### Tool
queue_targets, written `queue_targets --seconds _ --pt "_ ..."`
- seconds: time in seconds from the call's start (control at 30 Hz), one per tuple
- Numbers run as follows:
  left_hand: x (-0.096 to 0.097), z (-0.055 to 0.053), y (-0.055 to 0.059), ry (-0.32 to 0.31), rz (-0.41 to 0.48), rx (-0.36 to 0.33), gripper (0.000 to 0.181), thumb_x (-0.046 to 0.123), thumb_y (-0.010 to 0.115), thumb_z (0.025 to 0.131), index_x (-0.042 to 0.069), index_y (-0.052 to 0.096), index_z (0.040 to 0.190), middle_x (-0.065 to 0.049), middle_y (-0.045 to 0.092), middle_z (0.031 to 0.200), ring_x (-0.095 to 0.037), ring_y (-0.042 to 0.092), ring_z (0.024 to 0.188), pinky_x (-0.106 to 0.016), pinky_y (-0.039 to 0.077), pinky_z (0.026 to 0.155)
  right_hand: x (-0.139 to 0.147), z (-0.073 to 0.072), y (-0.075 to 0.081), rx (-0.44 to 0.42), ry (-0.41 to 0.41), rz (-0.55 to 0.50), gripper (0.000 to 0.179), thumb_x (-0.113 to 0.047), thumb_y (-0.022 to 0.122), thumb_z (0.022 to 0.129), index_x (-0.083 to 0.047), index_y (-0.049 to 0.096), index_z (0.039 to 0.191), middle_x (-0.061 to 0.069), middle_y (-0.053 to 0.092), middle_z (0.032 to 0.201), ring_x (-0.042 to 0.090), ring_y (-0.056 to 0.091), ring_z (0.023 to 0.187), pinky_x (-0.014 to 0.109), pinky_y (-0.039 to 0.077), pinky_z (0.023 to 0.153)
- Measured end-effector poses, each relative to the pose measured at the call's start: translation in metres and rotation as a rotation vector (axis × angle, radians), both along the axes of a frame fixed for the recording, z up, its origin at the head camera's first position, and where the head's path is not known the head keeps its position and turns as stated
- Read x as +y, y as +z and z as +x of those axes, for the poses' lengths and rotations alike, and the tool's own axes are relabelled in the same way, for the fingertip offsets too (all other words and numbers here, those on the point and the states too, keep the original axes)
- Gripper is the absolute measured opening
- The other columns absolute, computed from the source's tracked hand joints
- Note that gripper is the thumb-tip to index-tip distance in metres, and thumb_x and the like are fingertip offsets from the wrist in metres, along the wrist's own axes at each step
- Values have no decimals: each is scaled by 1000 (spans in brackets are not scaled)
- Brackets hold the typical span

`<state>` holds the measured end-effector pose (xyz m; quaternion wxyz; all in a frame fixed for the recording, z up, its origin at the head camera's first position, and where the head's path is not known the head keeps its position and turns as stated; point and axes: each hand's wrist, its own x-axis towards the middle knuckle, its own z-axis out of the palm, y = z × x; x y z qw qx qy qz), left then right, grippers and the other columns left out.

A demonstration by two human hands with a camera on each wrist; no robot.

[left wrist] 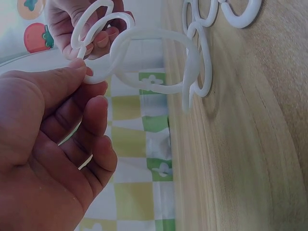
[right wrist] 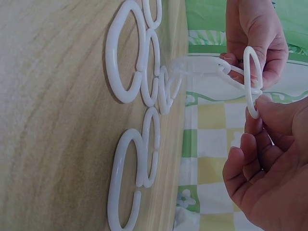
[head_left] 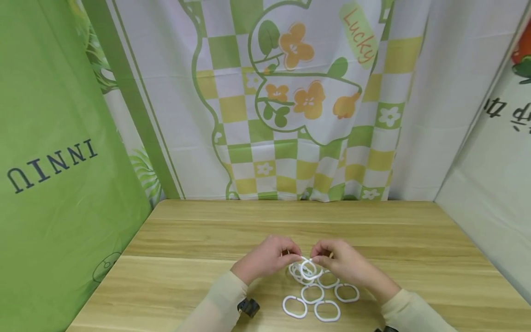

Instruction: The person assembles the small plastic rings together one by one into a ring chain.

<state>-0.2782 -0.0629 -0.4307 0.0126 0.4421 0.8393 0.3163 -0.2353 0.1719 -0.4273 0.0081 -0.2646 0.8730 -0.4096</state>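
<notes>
My left hand (head_left: 269, 258) pinches a white plastic oval ring (left wrist: 115, 62) between thumb and forefinger. More linked rings (left wrist: 154, 32) hang from it in a short chain down toward the wooden table. Facing it, my right hand (head_left: 342, 262) pinches another white oval ring (right wrist: 248, 82) by its end, with thumb and fingertips. The two held rings meet between the fingertips; whether one is hooked through the other I cannot tell. Several loose split rings lie flat below the hands, among them a front left ring (head_left: 295, 317) and a front right ring (head_left: 327, 320).
The wooden table (head_left: 186, 281) runs back to a patterned curtain (head_left: 232, 152). A green cloth (head_left: 62, 221) hangs at the left and a white cloth (head_left: 489, 184) at the right. A black wrist strap (head_left: 249, 307) sits by the left sleeve.
</notes>
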Motion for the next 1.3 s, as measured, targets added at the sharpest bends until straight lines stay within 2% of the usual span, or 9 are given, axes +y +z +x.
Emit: queue_targets --seconds 0.27,0.63,0.97,1.13,1.2,1.3 --pt "1 2 0 -12 -11 22 12 22 66 95 14 74 94 12 66 87 4 55 76 -13 45 69 0 1 0 -10 10 31 3 -17 68 92 -16 66 90 -7 59 80 7 54 75 26 46 65" --pt "1 3 1 -5 -26 10 11 21 66 95 13 74 95 12 66 87 4 55 76 -13 45 69 -1 2 0 -23 40 48 5 -15 67 93 -18 66 89 -7 59 79 8 53 74 26 46 64" --pt "2 4 0 -46 -20 40 11 20 66 95 12 73 95 9 67 89 4 56 79 -15 47 72 -3 3 -1 -32 75 42 7 -9 67 91 -16 67 91 -4 61 79 8 53 73 26 47 63" --pt "3 4 -1 -46 -22 55 12 21 65 95 12 74 96 9 68 91 4 57 82 -14 47 75 -5 2 -4 -32 77 53 9 -9 67 91 -18 66 89 -9 58 78 7 53 72 26 47 63" --pt "3 5 0 -36 -22 46 13 22 64 96 13 73 97 10 68 91 4 57 83 -14 46 76 -6 1 -5 -26 73 59 10 -8 66 92 -17 66 89 -10 58 78 7 53 72 26 47 63" --pt "1 5 1 -3 -8 -29 13 24 63 97 15 73 97 13 65 89 3 56 81 -15 47 73 -6 2 -4 -33 51 62 7 -8 65 92 -14 67 91 -8 58 78 8 53 71 26 46 61"
